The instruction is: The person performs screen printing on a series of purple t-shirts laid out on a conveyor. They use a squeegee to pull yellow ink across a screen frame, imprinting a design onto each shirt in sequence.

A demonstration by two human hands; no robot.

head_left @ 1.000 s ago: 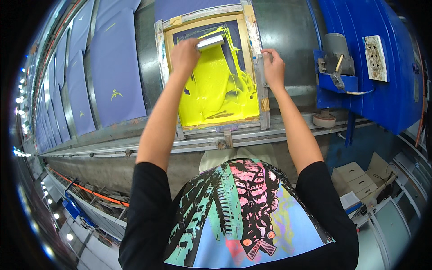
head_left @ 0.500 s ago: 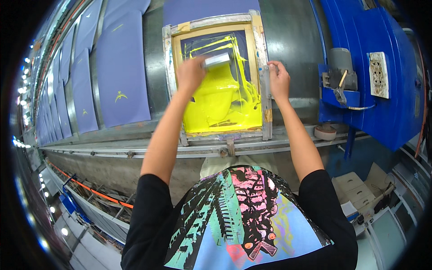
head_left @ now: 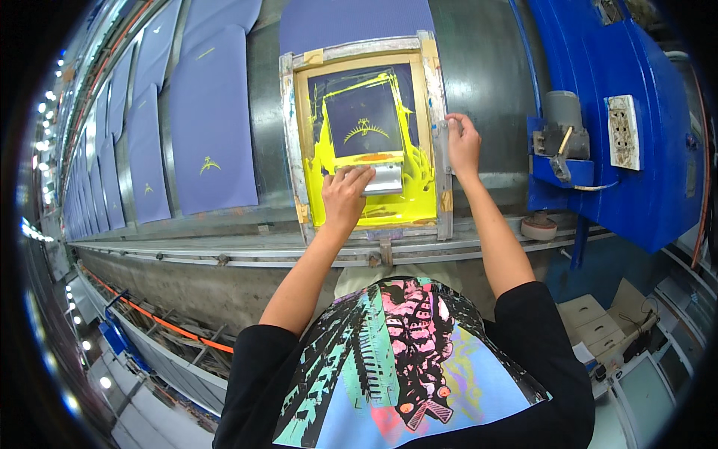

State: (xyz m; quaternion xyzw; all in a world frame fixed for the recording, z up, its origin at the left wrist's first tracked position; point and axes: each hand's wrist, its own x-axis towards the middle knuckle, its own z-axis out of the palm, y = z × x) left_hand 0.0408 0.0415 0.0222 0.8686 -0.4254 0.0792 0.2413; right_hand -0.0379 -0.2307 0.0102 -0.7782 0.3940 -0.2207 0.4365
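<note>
A screen-printing frame (head_left: pixel 440 97) lies on the metal table, with bright yellow ink (head_left: pixel 419 179) over its mesh. My left hand (head_left: pixel 345 196) is closed around a squeegee (head_left: pixel 384 179) with a silver metal holder, low in the frame. Above its blade, a wiped dark patch of mesh (head_left: pixel 364 105) shows a small spiky yellow arc design. My right hand (head_left: pixel 463 146) grips the frame's right rail with bent fingers. Part of the squeegee is hidden under my left fingers.
Purple fabric panels (head_left: pixel 213 112) with small yellow prints lie along the table to the left. Another purple piece (head_left: pixel 355 19) extends beyond the frame. On the right stands a blue machine (head_left: pixel 636 60) with a socket strip (head_left: pixel 624 131). A metal rail (head_left: pixel 299 256) runs along the near edge.
My left hand has drawn the squeegee toward me, from the upper part of the mesh to its lower part. The dark patch with the design is now exposed. My right hand stays at the rail.
</note>
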